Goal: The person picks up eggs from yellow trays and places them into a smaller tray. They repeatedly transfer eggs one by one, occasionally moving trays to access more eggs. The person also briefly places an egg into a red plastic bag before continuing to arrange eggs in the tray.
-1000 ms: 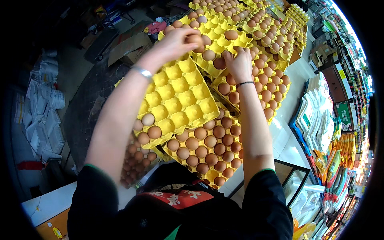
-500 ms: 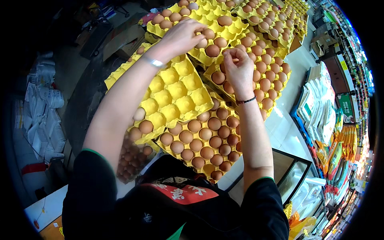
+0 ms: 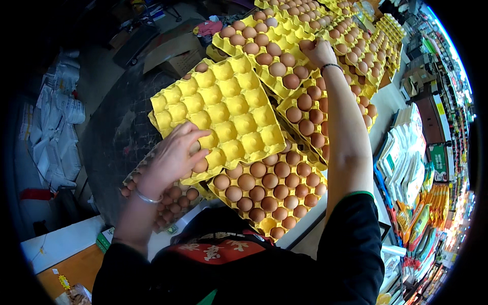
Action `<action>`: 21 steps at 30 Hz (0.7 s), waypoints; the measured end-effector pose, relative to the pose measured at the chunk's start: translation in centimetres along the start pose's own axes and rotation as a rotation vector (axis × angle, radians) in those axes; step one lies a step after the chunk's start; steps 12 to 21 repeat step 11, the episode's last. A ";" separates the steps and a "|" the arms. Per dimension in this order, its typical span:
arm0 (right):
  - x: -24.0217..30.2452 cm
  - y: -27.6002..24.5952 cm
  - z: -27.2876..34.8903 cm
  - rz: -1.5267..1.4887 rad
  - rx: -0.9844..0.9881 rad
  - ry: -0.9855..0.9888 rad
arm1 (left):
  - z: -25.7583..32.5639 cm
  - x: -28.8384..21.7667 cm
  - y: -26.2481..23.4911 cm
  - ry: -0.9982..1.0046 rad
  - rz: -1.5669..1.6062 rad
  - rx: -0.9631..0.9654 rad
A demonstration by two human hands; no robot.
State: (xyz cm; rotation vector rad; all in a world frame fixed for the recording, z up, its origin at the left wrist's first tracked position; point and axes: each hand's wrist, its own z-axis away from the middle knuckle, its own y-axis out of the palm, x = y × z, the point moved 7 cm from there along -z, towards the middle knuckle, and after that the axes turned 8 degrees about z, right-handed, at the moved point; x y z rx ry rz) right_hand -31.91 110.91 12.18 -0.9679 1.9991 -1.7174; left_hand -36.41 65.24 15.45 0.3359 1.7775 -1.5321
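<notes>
My left hand [image 3: 175,152] curls its fingers around two brown eggs [image 3: 200,165] at the near left corner of a yellow egg tray [image 3: 223,107]. The other cups of that tray that show hold nothing. Farther off to the right, my right hand [image 3: 321,55] pinches a brown egg [image 3: 306,44] at the right side of a partly filled yellow tray [image 3: 290,35]; whether that egg touches its cup I cannot tell. Rows of brown eggs [image 3: 270,180] fill most of the tray nearest my body.
More egg-filled trays [image 3: 391,30] stretch to the far right. Loose eggs [image 3: 175,203] lie under clear plastic beside my left forearm. A dark round surface [image 3: 114,147] lies at left, with white bags [image 3: 56,122] beyond. Shelves and packaged goods [image 3: 437,203] line the right.
My left hand has come back from the far tray to the near left corner of the mostly bare tray. My right hand has moved farther away. The far tray's front rows hold more eggs.
</notes>
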 end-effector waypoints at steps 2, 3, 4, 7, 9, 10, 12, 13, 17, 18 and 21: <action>0.5 -0.3 0.2 -0.017 -0.039 -0.001 | 0.7 0.6 0.4 -0.026 0.079 -0.006; 0.5 -0.3 0.2 -0.021 -0.035 -0.001 | 0.9 0.8 0.7 -0.036 0.119 -0.006; 0.5 -0.3 0.3 -0.024 -0.029 0.001 | 1.0 1.0 0.8 -0.052 0.114 -0.013; 1.0 -0.5 0.5 -0.057 -0.055 -0.080 | 1.4 1.2 1.1 -0.085 0.138 -0.047; 0.6 -0.1 0.4 -0.045 -0.013 -0.080 | 1.3 1.3 1.4 -0.085 0.165 -0.058; 0.5 0.2 0.4 -0.039 0.008 -0.080 | 1.2 1.3 1.5 -0.085 0.179 -0.063; 0.4 0.2 0.4 -0.040 0.007 -0.079 | 1.2 1.3 1.7 -0.096 0.189 -0.042; 0.4 0.2 0.4 -0.040 0.007 -0.079 | 1.2 1.3 1.7 -0.096 0.189 -0.042; 0.4 0.2 0.4 -0.040 0.007 -0.079 | 1.2 1.3 1.7 -0.096 0.189 -0.042; 0.4 0.2 0.4 -0.040 0.007 -0.079 | 1.2 1.3 1.7 -0.096 0.189 -0.042; 0.4 0.2 0.4 -0.040 0.007 -0.079 | 1.2 1.3 1.7 -0.096 0.189 -0.042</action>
